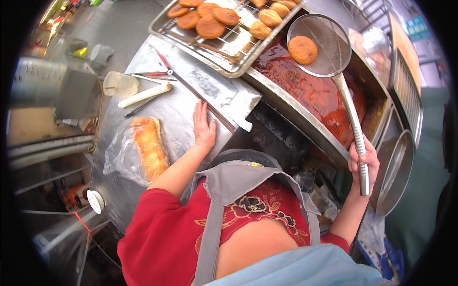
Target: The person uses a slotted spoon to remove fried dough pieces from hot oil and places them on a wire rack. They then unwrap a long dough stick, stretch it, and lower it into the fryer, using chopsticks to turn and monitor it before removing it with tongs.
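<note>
My right hand (pixel 364 161) grips the metal handle of a round mesh skimmer (pixel 331 43). One browned round cake (pixel 302 50) lies in the skimmer, above a rectangular fryer of reddish-brown oil (pixel 307 94). My left hand (pixel 204 125) rests flat on the metal worktable (pixel 179 125), fingers extended beside a pair of long dark chopsticks (pixel 211 111). Beyond these lies a cleaver (pixel 211 84) with a pale handle. A golden bread loaf (pixel 148 146) in a clear plastic bag is left of my left forearm.
A rack tray (pixel 236 73) of browned round cakes (pixel 210 26) spans the table and fryer corner. Red-handled scissors (pixel 161 64), a white rod (pixel 145 95) and a plastic cup (pixel 120 84) lie at the left. A large round pan (pixel 393 171) stands right of my right hand.
</note>
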Action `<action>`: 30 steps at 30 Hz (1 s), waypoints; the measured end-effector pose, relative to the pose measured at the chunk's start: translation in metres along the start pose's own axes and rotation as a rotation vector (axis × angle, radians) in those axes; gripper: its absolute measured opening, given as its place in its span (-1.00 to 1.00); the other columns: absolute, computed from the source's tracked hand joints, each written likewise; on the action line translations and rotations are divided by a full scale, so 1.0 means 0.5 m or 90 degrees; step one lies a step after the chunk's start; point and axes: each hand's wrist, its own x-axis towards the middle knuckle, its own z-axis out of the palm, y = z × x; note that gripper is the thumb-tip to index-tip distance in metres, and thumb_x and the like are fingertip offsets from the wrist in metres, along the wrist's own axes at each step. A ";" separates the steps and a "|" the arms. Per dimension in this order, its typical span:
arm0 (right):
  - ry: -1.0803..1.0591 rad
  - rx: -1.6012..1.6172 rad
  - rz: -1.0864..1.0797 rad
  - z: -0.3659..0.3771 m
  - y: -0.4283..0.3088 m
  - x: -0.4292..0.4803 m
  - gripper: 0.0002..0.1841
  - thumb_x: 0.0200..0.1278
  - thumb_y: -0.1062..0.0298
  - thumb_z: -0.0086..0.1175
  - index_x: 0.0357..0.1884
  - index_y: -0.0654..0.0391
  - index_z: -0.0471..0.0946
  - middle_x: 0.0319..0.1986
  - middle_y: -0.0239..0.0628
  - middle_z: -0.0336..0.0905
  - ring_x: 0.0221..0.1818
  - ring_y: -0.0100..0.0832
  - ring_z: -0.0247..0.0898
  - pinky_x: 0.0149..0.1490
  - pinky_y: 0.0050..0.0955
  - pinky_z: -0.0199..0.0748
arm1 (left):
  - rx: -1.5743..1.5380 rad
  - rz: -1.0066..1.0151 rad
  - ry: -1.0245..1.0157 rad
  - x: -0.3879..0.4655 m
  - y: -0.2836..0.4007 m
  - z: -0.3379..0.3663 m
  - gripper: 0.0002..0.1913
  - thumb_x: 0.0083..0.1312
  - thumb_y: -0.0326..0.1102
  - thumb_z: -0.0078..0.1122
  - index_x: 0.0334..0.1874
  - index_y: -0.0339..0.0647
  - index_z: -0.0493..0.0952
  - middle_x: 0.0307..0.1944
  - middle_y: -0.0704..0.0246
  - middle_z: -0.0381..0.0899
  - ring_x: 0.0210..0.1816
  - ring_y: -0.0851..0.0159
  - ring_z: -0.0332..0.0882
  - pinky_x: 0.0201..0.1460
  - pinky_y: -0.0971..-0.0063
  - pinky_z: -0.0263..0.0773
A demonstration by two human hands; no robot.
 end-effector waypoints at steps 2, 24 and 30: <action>-0.035 0.005 -0.006 0.037 -0.010 0.025 -0.18 -0.06 0.37 0.12 0.29 0.50 0.11 -0.61 -0.27 0.34 -0.79 -0.60 0.16 -0.72 -0.69 0.17 | 0.007 0.012 0.009 -0.003 -0.004 -0.002 -0.35 0.16 -0.40 0.00 0.37 -0.33 0.18 0.42 0.04 0.06 0.44 -0.09 -0.02 0.48 0.14 -0.08; -0.121 -0.651 -0.285 0.314 0.171 0.403 -0.21 -0.10 0.52 0.05 0.36 0.16 0.24 -0.46 -0.13 0.49 -0.45 -0.46 0.41 -0.20 -0.51 0.44 | -0.033 -0.028 0.011 -0.008 -0.002 -0.006 -0.39 0.19 -0.38 -0.03 0.35 -0.31 0.21 0.43 0.06 0.06 0.46 -0.05 -0.04 0.49 0.14 -0.10; -0.071 -0.423 -0.291 0.273 0.152 0.307 -0.21 -0.05 0.58 -0.01 0.39 0.24 0.19 -0.21 -0.30 0.49 -0.29 -0.52 0.42 -0.11 -0.56 0.42 | -0.028 -0.010 0.023 -0.009 -0.007 -0.002 -0.39 0.19 -0.39 -0.03 0.35 -0.33 0.21 0.43 0.05 0.06 0.45 -0.07 -0.03 0.48 0.14 -0.08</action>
